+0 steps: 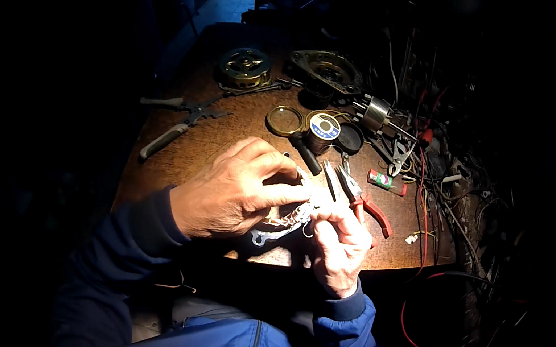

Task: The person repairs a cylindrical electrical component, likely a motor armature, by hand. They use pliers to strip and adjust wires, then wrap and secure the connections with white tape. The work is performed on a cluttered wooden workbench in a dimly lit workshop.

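Observation:
In front of me, at the table's near edge, lies a ring-shaped motor stator (258, 238) with copper windings and a metal lug, brightly lit. My left hand (232, 184) is curled over its left and upper side, thumb and fingers gripping the ring. My right hand (341, 246) is closed in a pinch at the right side of the windings, on a thin pale strand (308, 231) that loops below the fingertips. Glare and fingers hide where the strand joins the coil. Just beyond the right hand lie red-handled long-nose pliers (375, 214) and a slim pointed metal tool (330, 181).
Beyond my hands sit a solder spool (324, 127), a magnifying glass (286, 121) and a black round dish (350, 138). Motor covers (245, 66) and a rotor (376, 114) stand farther back. Wire strippers (184, 121) lie left; a small red-green packet (380, 179) and tangled wires (429, 191) lie right.

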Tool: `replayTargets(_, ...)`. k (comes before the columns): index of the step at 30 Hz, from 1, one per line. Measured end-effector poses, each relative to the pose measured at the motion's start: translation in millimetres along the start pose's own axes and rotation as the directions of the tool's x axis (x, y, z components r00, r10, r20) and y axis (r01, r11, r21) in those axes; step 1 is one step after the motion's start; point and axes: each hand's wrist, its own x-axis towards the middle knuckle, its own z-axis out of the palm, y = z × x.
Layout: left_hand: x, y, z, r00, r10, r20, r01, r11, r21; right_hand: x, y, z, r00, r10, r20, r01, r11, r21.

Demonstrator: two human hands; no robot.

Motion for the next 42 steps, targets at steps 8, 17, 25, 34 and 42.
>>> replayTargets(8, 7.1, -12.2, -10.5, 0.998, 0.036, 0.045, -0.022, 0.961, -0.276, -0.6, -0.1, -3.4, 0.999, -0.044, 0.030, 0.047, 0.995, -0.089)
replayTargets(17, 13.0, -22.6, -0.5, 0.974, 0.046, 0.221, 0.039, 0.930, -0.366, -5.1, -5.5, 5.4, 0.981, -0.176, 0.079, 0.190, 0.952, -0.238)
replayTargets(25, 17.3, -18.7, -2.8, 0.955, 0.078, 0.285, 0.006, 0.959, -0.283, -3.5, -3.6, 1.7, 0.971, -0.215, 0.105, 0.236, 0.934, -0.270)
replayTargets(34, 30.8, -20.9, -0.8, 0.955, 0.073, 0.288, 0.009, 0.961, -0.275, 0.1, -8.4, 0.3, 0.998, -0.057, 0.037, 0.061, 0.993, -0.105)
replayTargets(42, 39.2, -14.0, -10.1, 0.909, -0.005, 0.416, 0.133, 0.951, -0.279, 15.4, -26.1, -12.0, 0.955, 0.267, 0.131, -0.284, 0.950, 0.133)
